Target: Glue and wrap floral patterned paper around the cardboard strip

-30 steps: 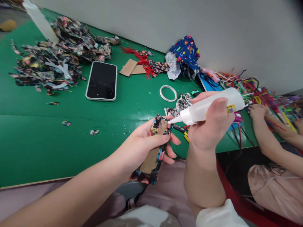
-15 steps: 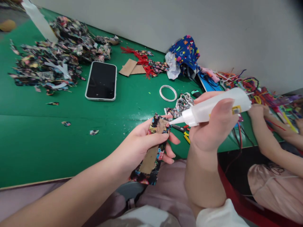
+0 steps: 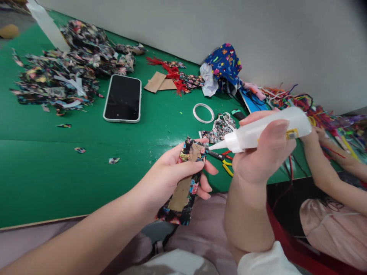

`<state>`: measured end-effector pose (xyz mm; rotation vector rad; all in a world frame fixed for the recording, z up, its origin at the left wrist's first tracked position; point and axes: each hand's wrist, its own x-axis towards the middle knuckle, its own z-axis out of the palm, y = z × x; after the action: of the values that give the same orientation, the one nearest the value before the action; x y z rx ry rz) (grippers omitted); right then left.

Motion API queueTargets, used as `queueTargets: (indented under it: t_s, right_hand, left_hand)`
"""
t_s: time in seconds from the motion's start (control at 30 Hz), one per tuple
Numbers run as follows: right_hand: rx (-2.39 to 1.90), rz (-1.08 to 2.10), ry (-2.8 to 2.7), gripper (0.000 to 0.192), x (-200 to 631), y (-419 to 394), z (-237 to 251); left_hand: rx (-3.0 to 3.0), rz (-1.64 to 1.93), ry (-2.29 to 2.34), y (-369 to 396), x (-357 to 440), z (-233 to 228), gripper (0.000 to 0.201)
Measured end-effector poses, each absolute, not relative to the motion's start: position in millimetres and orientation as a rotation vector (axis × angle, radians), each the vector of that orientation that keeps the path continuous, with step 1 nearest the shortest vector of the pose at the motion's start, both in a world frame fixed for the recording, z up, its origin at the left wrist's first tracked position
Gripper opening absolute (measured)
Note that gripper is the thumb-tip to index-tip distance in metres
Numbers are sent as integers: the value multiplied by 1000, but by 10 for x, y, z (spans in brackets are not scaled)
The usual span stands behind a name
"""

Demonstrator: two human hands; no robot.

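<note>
Head: bottle (image 3: pixel 248 135) partly behind right hand (image 3: pixel 264 156)

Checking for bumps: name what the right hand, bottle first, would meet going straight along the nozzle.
Likely the fabric-edged strip in the left hand; the nozzle looks close to it, depth unclear.

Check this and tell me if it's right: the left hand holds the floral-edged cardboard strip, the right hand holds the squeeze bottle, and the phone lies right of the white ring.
Wrong on the phone: the head view shows it left of the white ring, not right. The left hand does hold the floral-edged cardboard strip, and the right hand the squeeze bottle.
</note>
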<state>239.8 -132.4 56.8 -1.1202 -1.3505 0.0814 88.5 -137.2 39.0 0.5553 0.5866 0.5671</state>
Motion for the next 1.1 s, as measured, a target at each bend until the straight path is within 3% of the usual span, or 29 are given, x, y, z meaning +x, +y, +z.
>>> queueTargets:
  t_s: [0.5,0.8,1.1]
  right_hand:
    - [-961,-17,-1504,25,2387,-1367,546]
    - [-995,-50,-1437,36,2355,-1363,539]
    - [-1040,93,-1511,27,2321,-1410,500]
  left_hand:
    - [524,574,554,-1385,885,383,35]
    - [531,591,526,-1390,923,323,32]
    - [541,549,528,-1440,1007,279,10]
